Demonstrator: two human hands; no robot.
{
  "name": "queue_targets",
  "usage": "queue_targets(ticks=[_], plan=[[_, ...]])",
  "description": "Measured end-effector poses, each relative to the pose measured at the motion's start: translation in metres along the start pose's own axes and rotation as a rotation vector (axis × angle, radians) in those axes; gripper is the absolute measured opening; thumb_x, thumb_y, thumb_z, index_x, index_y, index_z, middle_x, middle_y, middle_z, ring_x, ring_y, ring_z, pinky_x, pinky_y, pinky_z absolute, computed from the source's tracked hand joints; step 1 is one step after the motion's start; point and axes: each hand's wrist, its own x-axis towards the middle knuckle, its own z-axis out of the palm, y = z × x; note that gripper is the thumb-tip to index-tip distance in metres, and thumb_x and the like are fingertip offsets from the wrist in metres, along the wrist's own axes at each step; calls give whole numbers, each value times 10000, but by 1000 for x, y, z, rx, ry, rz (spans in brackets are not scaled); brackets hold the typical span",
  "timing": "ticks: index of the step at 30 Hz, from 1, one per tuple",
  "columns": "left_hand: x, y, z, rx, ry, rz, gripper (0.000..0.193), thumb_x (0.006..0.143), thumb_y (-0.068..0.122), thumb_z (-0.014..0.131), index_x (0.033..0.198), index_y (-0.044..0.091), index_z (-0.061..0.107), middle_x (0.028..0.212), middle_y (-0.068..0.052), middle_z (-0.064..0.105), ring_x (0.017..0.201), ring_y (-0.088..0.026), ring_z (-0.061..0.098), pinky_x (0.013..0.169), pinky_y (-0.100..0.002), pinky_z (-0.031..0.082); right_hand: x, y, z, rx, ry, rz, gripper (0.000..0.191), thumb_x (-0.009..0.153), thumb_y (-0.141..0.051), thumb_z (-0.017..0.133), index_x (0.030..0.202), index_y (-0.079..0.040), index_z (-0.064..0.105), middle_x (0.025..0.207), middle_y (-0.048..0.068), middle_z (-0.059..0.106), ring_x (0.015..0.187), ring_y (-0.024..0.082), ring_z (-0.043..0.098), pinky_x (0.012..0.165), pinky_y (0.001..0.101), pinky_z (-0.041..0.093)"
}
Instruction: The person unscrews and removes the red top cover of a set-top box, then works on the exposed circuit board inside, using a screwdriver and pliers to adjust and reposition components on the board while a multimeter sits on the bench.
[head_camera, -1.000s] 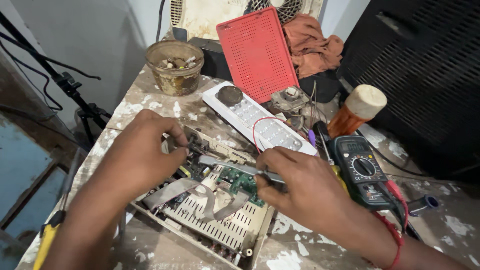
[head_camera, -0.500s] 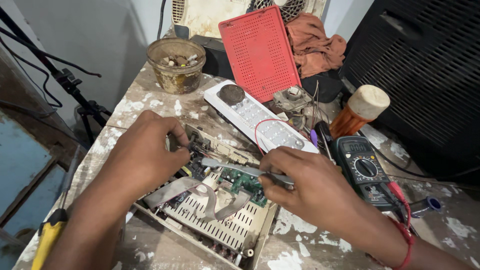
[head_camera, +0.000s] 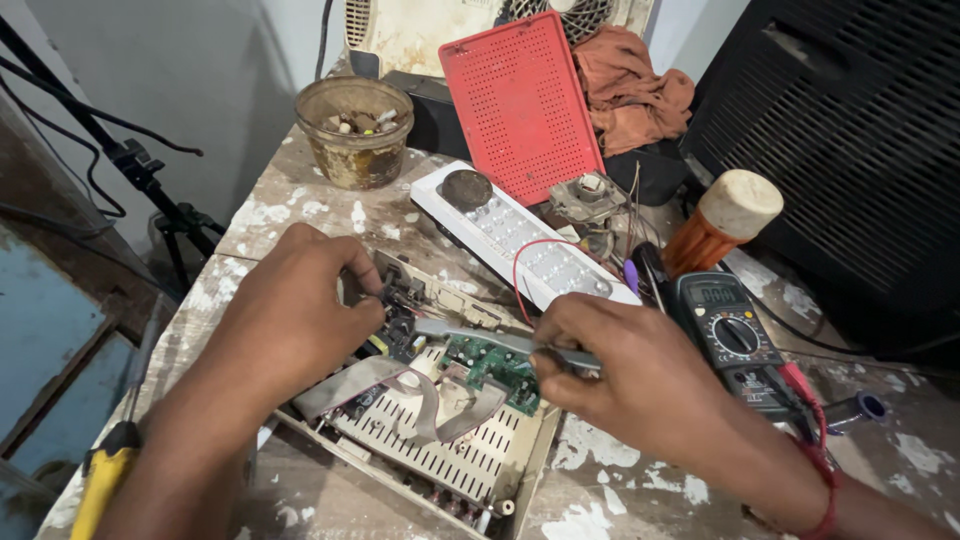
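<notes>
The opened electronic unit (head_camera: 440, 440) lies on the paint-flecked workbench (head_camera: 330, 215), cover off, green circuit board (head_camera: 495, 365) exposed; reassembly is not begun. The left hand (head_camera: 285, 320) pinches a component at the board's edge. The right hand (head_camera: 640, 375) grips grey tweezers (head_camera: 480, 335), tips inside.

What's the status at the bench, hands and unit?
Left hand gripping inside opened device. Right hand holding grey tool over green board. Ribbon cable crosses the chassis.
</notes>
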Motion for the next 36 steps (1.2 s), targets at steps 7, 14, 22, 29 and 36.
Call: queue_targets(ticks=[7,14,22,29,36], plan=[[-2,0,-3,-9,-10,-14,217,755,206,816,944,145,729,1032,-108,592,963,-302,640,866,-404,498,-4,-12,-1,-109,-1,240,257,750,-198,792,945,-86,667,831,99,732,644,280,712,590,408,541],[-2,-2,-3,-20,25,42,229,741,211,822,937,139,729,1030,-117,593,966,-319,638,871,-408,498,-4,-8,0,-43,-37,306,250,716,-140,778,932,-79,670,774,85,742,620,263,727,577,390,540],[-2,-2,-4,-13,15,31,273,747,209,816,989,146,707,1045,-121,594,1012,-330,627,897,-416,484,-4,-4,10,21,-7,124,216,751,-131,780,917,-61,661,812,67,758,666,211,764,575,356,575],[-3,-1,-6,-21,4,3,310,758,203,801,1037,139,681,1048,-122,599,1023,-325,624,909,-419,476,-7,-10,13,-88,163,-12,219,790,-158,773,914,-40,637,822,101,730,679,246,732,580,366,565],[-6,-5,-13,-94,38,125,250,771,229,761,986,107,724,981,-147,672,966,-330,657,866,-425,497,1,-5,1,-52,-139,309,205,762,-171,757,933,-87,681,828,62,783,598,179,742,536,358,568]])
